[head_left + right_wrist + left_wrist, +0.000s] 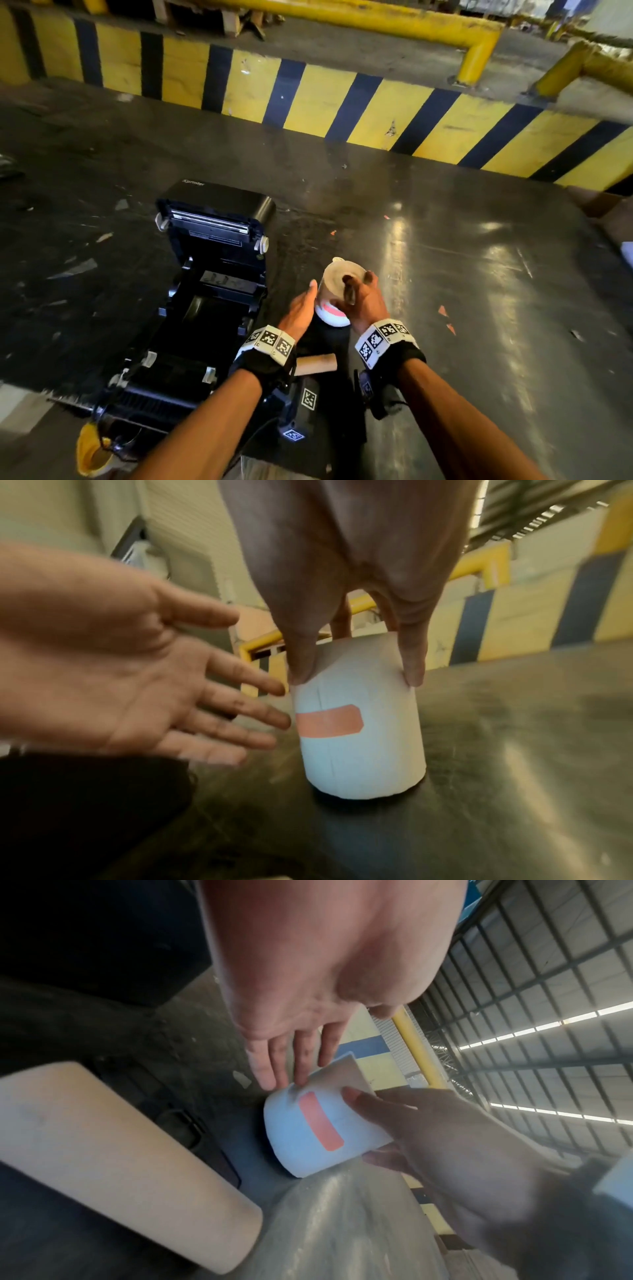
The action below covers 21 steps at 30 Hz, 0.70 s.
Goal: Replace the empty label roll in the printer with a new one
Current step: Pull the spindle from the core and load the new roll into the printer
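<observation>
New label roll being held upright beside an open printer, with the seal tape not yet removed.

The black printer (209, 301) is lying open on the dark table (445, 274). Just right of it, the right hand (363, 301) is gripping the white label roll (337, 294) from above while the left hand (299, 310) is reaching in with straight fingers, apparently touching it. The red tape (329, 721) is sealing the roll; peeled carelessly, it could tear labels. The empty core (315, 364) is lying nearby.
</observation>
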Available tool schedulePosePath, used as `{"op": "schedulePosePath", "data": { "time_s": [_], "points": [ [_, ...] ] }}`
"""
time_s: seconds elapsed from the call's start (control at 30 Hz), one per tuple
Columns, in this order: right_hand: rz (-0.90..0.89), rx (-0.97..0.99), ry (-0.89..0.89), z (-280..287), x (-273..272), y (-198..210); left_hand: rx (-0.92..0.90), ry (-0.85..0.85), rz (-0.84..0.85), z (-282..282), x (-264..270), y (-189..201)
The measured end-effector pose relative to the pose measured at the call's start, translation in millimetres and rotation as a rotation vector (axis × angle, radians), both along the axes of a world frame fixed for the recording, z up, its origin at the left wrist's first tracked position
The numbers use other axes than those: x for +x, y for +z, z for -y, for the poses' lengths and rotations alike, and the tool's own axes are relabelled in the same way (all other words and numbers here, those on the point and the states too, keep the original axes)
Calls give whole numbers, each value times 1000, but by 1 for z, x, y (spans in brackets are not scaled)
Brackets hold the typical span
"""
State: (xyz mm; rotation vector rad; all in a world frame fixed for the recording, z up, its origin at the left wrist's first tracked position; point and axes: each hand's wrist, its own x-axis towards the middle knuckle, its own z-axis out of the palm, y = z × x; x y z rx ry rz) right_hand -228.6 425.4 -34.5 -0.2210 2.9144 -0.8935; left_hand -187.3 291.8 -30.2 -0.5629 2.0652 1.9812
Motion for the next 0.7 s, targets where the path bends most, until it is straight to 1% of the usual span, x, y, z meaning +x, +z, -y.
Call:
{"op": "schedulePosePath", "data": {
  "time_s": [0.07, 0.1, 0.13, 0.17, 0.23, 0.33, 0.43, 0.5, 0.57, 0.6, 0.7],
  "points": [
    [50, -218, -146, -12, 2, 0, -107, 57, -23, 3, 3, 3],
    [93, -392, -221, -17, 1, 2, -152, 86, -26, 4, 6, 7],
    [157, -546, -295, -23, 5, 6, -151, 113, -29, 5, 8, 11],
    [198, -682, -344, -26, 9, 15, -98, 132, -27, 5, 10, 19],
    [240, -890, -346, -33, 23, 32, 48, 136, -9, 1, 15, 36],
    [259, -1039, -285, -41, 45, 52, 197, 101, 12, -8, 20, 55],
    [260, -1117, -272, -44, 64, 60, 277, 65, -6, -14, 31, 69],
    [256, -1124, -268, -48, 74, 66, 315, 27, -58, -16, 41, 75],
    [210, -1047, -256, -50, 81, 72, 323, 35, -89, -19, 51, 79],
    [125, -935, -243, -53, 85, 76, 310, 52, -107, -22, 57, 82],
    [-295, -389, -144, -57, 87, 84, 246, 107, -154, -26, 62, 87]
  ]
}}
